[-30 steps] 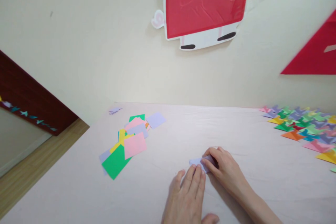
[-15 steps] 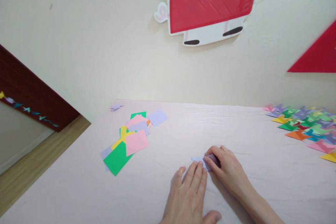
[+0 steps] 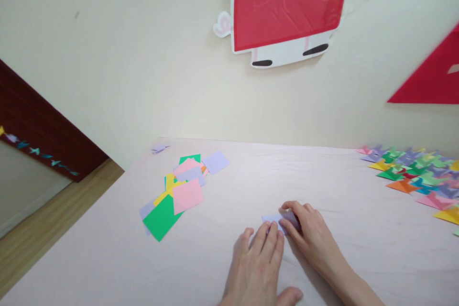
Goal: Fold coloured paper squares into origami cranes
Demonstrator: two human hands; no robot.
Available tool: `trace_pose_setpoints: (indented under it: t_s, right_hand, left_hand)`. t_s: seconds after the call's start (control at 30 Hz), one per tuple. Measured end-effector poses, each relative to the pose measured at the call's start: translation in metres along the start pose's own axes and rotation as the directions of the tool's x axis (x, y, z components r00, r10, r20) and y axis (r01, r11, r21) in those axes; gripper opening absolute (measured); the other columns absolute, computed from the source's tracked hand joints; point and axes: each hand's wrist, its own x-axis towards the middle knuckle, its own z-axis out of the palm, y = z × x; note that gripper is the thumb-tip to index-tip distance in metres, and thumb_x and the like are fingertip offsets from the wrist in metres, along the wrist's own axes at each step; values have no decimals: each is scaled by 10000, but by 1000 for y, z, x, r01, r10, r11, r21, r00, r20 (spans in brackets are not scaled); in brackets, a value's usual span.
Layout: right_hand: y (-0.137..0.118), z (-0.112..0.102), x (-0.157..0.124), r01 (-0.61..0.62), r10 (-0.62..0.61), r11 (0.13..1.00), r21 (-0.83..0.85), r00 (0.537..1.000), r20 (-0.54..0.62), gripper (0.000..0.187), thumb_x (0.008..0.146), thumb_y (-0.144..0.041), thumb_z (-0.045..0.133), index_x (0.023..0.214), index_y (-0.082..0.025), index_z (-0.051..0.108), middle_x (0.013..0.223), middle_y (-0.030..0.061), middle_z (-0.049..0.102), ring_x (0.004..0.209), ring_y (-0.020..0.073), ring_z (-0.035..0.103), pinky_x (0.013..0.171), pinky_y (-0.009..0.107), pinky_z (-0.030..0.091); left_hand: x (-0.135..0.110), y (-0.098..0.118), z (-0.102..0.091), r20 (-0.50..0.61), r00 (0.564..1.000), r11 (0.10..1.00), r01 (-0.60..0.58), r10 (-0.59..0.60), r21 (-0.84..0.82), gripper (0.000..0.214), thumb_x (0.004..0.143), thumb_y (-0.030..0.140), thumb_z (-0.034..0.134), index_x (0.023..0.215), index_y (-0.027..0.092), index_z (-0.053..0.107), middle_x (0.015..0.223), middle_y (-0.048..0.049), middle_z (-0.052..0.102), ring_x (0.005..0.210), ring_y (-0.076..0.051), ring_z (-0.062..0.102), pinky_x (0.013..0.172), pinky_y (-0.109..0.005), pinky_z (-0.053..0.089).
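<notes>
A small folded piece of lavender origami paper [image 3: 271,219] lies on the cloth-covered table [image 3: 340,181], partly hidden under my hands. My left hand [image 3: 256,260] rests palm down, fingers stretched out, with its fingertips on the paper's near edge and its thumb out to the right. From the right, my right hand [image 3: 311,229] grips the paper's right end between thumb and fingers. Part of the right end shows in shadow inside that grip.
Loose square papers, among them a green sheet [image 3: 163,217] and a pink sheet [image 3: 188,196], overlap on the left. Many folded paper figures [image 3: 405,185] stand in rows at the right. Behind the table rises a wall with a red-and-white cutout [image 3: 290,5].
The view has shifted slightly. My right hand's fingers have opened a little along the paper's right end; my left hand stays put on the paper.
</notes>
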Motion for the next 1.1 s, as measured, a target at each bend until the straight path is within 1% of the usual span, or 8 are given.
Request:
trace_pose_setpoints:
  t_s: [0.13, 0.27, 0.37, 0.47, 0.6, 0.7, 0.83, 1.1]
  right_hand:
    - [-1, -2, -7, 3, -3, 1000, 9, 1000, -8, 204, 871, -290, 573, 1063, -223, 581, 992, 70, 673, 891, 251, 574, 805, 389, 414]
    - [-5, -4, -9, 15, -15, 1000, -2, 1000, 10, 218, 887, -276, 561, 1099, -234, 587, 1038, 71, 678, 912, 251, 566, 808, 391, 409]
    - [-7, -4, -10, 23, -23, 1000, -20, 1000, 21, 198, 906, -275, 542, 1090, -248, 609, 1019, 64, 676, 895, 244, 555, 791, 385, 401]
    - [-8, -5, -11, 27, -26, 999, -34, 999, 41, 187, 904, -264, 549, 1069, -258, 636, 970, 57, 665, 869, 237, 545, 780, 380, 395]
    - [-8, -5, -12, 14, -14, 1000, -17, 999, 43, 183, 901, -266, 548, 1055, -259, 647, 949, 52, 658, 870, 239, 543, 793, 389, 400]
    - [-6, -4, -12, 6, -7, 1000, 20, 999, 37, 185, 912, -282, 528, 1054, -261, 643, 943, 50, 662, 884, 248, 543, 804, 401, 406]
    - [-4, -2, -11, 1, -2, 998, 57, 1000, 19, 209, 935, -253, 465, 1029, -249, 651, 933, 59, 679, 879, 247, 550, 802, 408, 413]
    - [-4, 1, -11, 2, -1, 997, 72, 1000, -11, 212, 918, -227, 457, 983, -247, 659, 907, 58, 691, 868, 245, 564, 780, 393, 422]
  left_hand:
    - [0, 0, 3, -62, 998, 999, -17, 19, 42, 780, 944, 685, 250, 1483, 129, 340, 1542, -92, 285, 1425, -266, 302, 1115, -481, 301]
    - [-1, -2, 9, -116, 993, 997, -21, 29, 72, 778, 937, 689, 273, 1457, 123, 393, 1525, -102, 328, 1403, -266, 347, 1087, -466, 324]
    - [0, -3, 14, -166, 985, 994, -32, 49, 101, 780, 938, 685, 283, 1442, 105, 416, 1512, -120, 357, 1380, -267, 384, 1062, -455, 341]
    - [0, -5, 15, -192, 980, 993, -38, 60, 116, 770, 939, 685, 278, 1432, 116, 437, 1504, -111, 382, 1362, -261, 406, 1054, -442, 341]
    - [2, -7, 16, -183, 981, 992, -40, 62, 120, 769, 931, 697, 281, 1431, 136, 444, 1501, -88, 403, 1358, -263, 406, 1055, -429, 336]
    - [2, -7, 17, -176, 982, 991, -45, 67, 124, 770, 928, 699, 292, 1429, 135, 445, 1505, -93, 397, 1362, -261, 400, 1053, -427, 334]
    - [2, -7, 17, -176, 982, 991, -49, 70, 123, 756, 929, 691, 310, 1425, 138, 451, 1501, -97, 407, 1375, -261, 380, 1064, -428, 322]
    - [1, -6, 16, -150, 987, 993, -46, 62, 109, 760, 927, 687, 320, 1435, 134, 440, 1518, -107, 376, 1384, -273, 365, 1075, -435, 319]
